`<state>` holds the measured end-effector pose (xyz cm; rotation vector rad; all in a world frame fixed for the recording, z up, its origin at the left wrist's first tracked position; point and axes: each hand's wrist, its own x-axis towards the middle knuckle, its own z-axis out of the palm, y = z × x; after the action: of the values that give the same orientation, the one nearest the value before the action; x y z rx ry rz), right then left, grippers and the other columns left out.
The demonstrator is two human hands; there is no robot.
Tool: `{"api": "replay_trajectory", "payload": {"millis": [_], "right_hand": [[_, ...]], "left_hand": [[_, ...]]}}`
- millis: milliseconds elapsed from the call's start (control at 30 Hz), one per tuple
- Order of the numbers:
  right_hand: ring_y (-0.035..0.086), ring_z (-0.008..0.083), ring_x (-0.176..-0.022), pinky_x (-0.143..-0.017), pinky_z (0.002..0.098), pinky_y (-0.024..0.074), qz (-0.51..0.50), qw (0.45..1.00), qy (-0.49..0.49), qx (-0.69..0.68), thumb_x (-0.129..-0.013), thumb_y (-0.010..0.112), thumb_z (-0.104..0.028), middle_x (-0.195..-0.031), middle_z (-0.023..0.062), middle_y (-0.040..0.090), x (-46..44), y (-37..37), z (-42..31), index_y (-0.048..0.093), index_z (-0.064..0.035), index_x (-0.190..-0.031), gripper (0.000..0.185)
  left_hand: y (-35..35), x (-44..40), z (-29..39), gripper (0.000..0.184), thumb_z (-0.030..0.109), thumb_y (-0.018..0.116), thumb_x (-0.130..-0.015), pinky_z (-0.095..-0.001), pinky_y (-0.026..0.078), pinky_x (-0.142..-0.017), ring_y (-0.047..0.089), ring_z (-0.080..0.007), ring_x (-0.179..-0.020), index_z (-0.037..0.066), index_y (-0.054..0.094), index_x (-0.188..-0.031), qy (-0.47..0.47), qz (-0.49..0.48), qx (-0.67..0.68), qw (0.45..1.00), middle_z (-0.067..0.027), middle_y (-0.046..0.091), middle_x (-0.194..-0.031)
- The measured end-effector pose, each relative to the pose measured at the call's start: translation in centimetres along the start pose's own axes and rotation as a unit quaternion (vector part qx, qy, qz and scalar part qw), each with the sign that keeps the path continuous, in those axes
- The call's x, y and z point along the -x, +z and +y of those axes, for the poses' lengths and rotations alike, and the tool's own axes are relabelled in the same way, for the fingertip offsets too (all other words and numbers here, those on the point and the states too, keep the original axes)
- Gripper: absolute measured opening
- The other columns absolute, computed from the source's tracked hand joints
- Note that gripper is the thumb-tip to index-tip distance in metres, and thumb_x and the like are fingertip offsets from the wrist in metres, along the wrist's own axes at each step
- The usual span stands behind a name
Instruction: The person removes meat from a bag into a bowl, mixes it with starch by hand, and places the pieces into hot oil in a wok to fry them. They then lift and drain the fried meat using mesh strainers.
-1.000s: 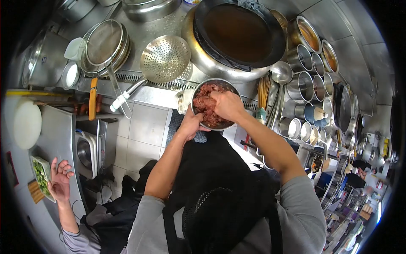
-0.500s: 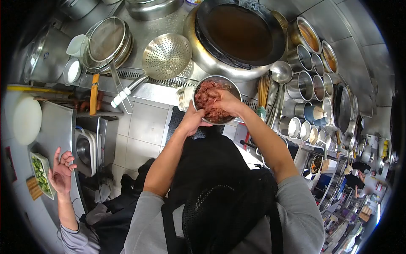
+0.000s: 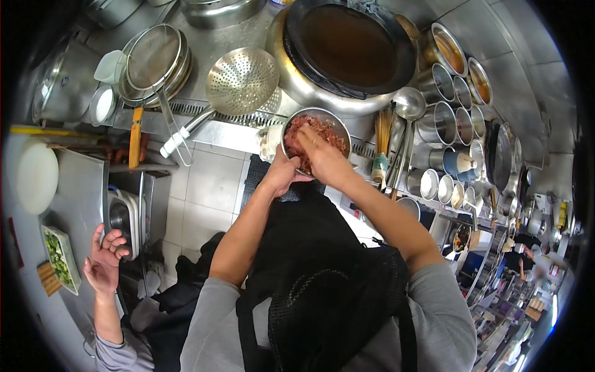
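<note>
A cook's left hand [image 3: 282, 173] is gripping the rim of a metal bowl [image 3: 316, 141] at the worktop's edge, while the right hand [image 3: 317, 154] is pressing loosely bent fingers into raw minced meat [image 3: 331, 131] inside; beyond, a perforated ladle [image 3: 242, 81] is lying beside a dark wok [image 3: 350, 46].

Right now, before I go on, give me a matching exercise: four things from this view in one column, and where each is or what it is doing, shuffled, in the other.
Things
1. left hand
2. right hand
3. perforated ladle
4. green vegetables

Places and states
A. between the stacked sieves and the black wok
B. fingers in the reddish meat
C. in a pale tray near another person's hand
D. holding the metal bowl

Right pairs: 1-D, 2-B, 3-A, 4-C
</note>
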<state>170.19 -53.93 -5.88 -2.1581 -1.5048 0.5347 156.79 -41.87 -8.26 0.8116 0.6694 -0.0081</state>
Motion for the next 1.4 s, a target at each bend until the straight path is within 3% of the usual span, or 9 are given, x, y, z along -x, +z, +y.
{"api": "replay_trajectory", "payload": {"millis": [133, 233, 367, 500, 633, 867, 1067, 1233, 1400], "right_hand": [[0.055, 0.0389, -0.140, -0.118, 0.0524, 0.0433, 0.024, 0.993, -0.082, 0.086, -0.088, 0.065, -0.002, -0.158, 0.0209, 0.051, 1.6, -1.5, 0.4, 0.058, -0.0015, -0.145, 0.057], [0.071, 0.0419, -0.115, -0.099, 0.0477, 0.0571, 0.081, 0.995, -0.022, -0.046, -0.095, 0.067, -0.012, -0.130, 0.0207, 0.072, 0.8, -3.9, 0.4, 0.078, -0.0022, -0.115, 0.025], [0.071, 0.0438, -0.109, -0.094, 0.0479, 0.0574, 0.154, 0.980, 0.097, -0.079, -0.097, 0.072, -0.028, -0.123, 0.0226, 0.073, -3.6, -1.3, 4.0, 0.077, -0.0063, -0.117, 0.030], [0.066, 0.0417, -0.108, -0.099, 0.0510, 0.0504, 0.080, 0.996, -0.003, -0.044, -0.093, 0.075, -0.037, -0.116, 0.0177, 0.070, -4.6, 1.4, 0.8, 0.074, -0.0129, -0.119, 0.036], [0.069, 0.0418, -0.103, -0.091, 0.0549, 0.0545, -0.008, 0.990, -0.128, 0.052, -0.090, 0.075, -0.031, -0.122, 0.0187, 0.066, -3.8, 0.5, 1.8, 0.072, -0.0144, -0.114, 0.029], [0.074, 0.0436, -0.085, -0.075, 0.0521, 0.0602, -0.048, 0.985, -0.053, 0.157, -0.094, 0.070, -0.025, -0.103, 0.0183, 0.071, -5.8, -2.3, 2.8, 0.068, -0.0081, -0.099, 0.018], [0.065, 0.0415, -0.113, -0.096, 0.0494, 0.0540, -0.081, 0.993, -0.091, -0.006, -0.085, 0.074, -0.008, -0.126, 0.0208, 0.065, -3.5, -3.5, 1.3, 0.070, -0.0045, -0.101, 0.017], [0.041, 0.0444, -0.150, -0.125, 0.0488, 0.0365, -0.211, 0.966, -0.138, 0.058, -0.082, 0.078, -0.009, -0.165, 0.0187, 0.039, -1.6, -2.9, 2.4, 0.059, -0.0208, -0.147, 0.069], [0.051, 0.0467, -0.139, -0.117, 0.0570, 0.0425, -0.160, 0.964, -0.117, 0.178, -0.086, 0.076, -0.015, -0.158, 0.0204, 0.046, -1.5, -2.8, 0.9, 0.059, -0.0283, -0.141, 0.060]], "left_hand": [[-0.4, -0.2, -0.6, 0.070, -0.005, 0.045, -0.101, -0.0455, 0.070, -0.079, 0.066, -0.0379, -0.125, 0.013, 0.015, -0.161, 0.010, 0.000, -0.010, 1.000, -0.0208, 0.045, -0.153], [-1.2, -0.1, -0.8, 0.073, -0.005, 0.045, -0.100, -0.0461, 0.070, -0.079, 0.066, -0.0364, -0.124, 0.016, 0.015, -0.163, -0.001, -0.020, 0.001, 1.000, -0.0187, 0.046, -0.154], [-1.1, 0.0, -0.2, 0.077, -0.006, 0.044, -0.098, -0.0459, 0.070, -0.076, 0.068, -0.0344, -0.121, 0.018, 0.014, -0.164, -0.008, -0.028, -0.009, 1.000, -0.0167, 0.047, -0.152], [-1.2, 0.1, 0.2, 0.075, -0.006, 0.044, -0.098, -0.0453, 0.070, -0.074, 0.069, -0.0329, -0.119, 0.018, 0.019, -0.164, -0.003, -0.006, -0.035, 0.999, -0.0157, 0.050, -0.149], [-2.2, -0.2, -0.9, 0.074, -0.006, 0.046, -0.093, -0.0470, 0.070, -0.074, 0.068, -0.0318, -0.120, 0.015, 0.029, -0.161, -0.013, -0.029, -0.030, 0.999, -0.0148, 0.054, -0.146], [-1.5, 0.3, -0.5, 0.069, -0.004, 0.049, -0.099, -0.0469, 0.070, -0.073, 0.068, -0.0329, -0.120, 0.015, 0.028, -0.162, -0.002, -0.019, -0.023, 1.000, -0.0159, 0.055, -0.146], [-1.8, 0.2, 0.0, 0.075, -0.006, 0.049, -0.095, -0.0461, 0.070, -0.073, 0.066, -0.0321, -0.124, 0.014, 0.027, -0.163, -0.008, -0.022, -0.029, 0.999, -0.0154, 0.054, -0.149], [-2.0, 0.0, 0.5, 0.081, -0.006, 0.050, -0.092, -0.0456, 0.070, -0.073, 0.065, -0.0330, -0.125, 0.015, 0.023, -0.166, 0.005, -0.055, -0.041, 0.998, -0.0157, 0.052, -0.152], [-2.7, -0.4, 0.2, 0.077, -0.005, 0.048, -0.095, -0.0479, 0.070, -0.072, 0.065, -0.0344, -0.125, 0.013, 0.021, -0.164, 0.017, -0.079, -0.044, 0.996, -0.0181, 0.048, -0.151]]}}
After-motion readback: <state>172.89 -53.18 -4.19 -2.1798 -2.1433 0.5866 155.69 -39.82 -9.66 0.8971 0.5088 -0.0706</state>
